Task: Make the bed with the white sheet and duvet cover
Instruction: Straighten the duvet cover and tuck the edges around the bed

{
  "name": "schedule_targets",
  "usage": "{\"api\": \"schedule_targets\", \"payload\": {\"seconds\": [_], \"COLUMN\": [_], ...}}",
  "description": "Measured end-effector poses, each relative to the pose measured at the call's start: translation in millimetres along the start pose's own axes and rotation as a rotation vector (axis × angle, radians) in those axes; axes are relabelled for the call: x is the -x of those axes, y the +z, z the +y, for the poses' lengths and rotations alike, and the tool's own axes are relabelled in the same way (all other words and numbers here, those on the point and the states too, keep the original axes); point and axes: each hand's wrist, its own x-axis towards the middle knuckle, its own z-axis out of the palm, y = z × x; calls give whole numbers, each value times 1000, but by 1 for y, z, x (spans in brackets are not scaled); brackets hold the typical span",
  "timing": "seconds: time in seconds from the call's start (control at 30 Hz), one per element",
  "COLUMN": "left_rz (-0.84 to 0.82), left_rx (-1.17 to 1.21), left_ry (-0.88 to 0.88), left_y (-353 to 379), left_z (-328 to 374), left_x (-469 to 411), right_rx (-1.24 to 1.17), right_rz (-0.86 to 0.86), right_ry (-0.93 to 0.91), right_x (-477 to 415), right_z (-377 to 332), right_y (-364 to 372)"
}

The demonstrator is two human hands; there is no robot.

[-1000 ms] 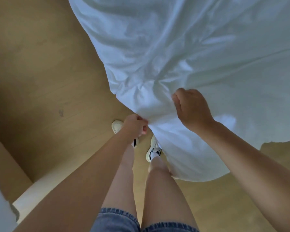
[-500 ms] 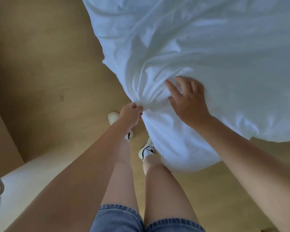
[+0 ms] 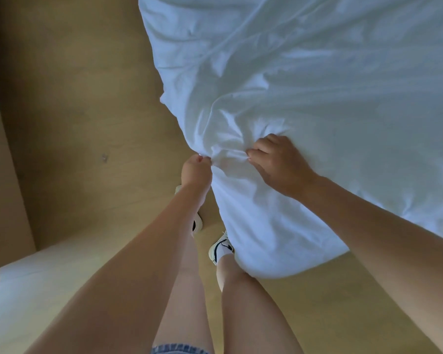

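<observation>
- One view only, worn on the person's head, aimed steeply down past both bare forearms to the tan wooden floor (image 3: 69, 139).
- Close range: the rumpled white cotton bedding (image 3: 317, 93) fills the upper right (wide-angle, so edges bend).
- No second view shares the scene.

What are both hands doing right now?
Left hand: closed, pinching the white bedding.
Right hand: closed, gripping a bunch of it.
</observation>
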Motion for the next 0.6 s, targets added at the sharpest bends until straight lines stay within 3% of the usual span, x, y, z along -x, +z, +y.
{"api": "schedule_targets", "payload": {"seconds": [0.17,0.23,0.37,0.43,0.53,0.6], "left_rz": [136,128,19,-7,-14,8], "left_rx": [-197,-153,216,508,965,1117], "left_ry": [35,44,-44,-93,-157,-178], "left_y": [-29,-30,-17,-19,-26,-25], "left_z": [-8,-9,7,22,41,48], "left_x": [-13,-13,9,14,13,15], "right_rx": [8,57,126,126,125,126], "right_rz": [-39,-73,-100,-115,-117,-148], "right_ry": [-103,-102,-19,83,193,257], "right_x": [16,23,26,21,9,-2], "right_z": [2,8,19,17,10,6], "right_y": [-14,-20,-28,-26,-15,-9]}}
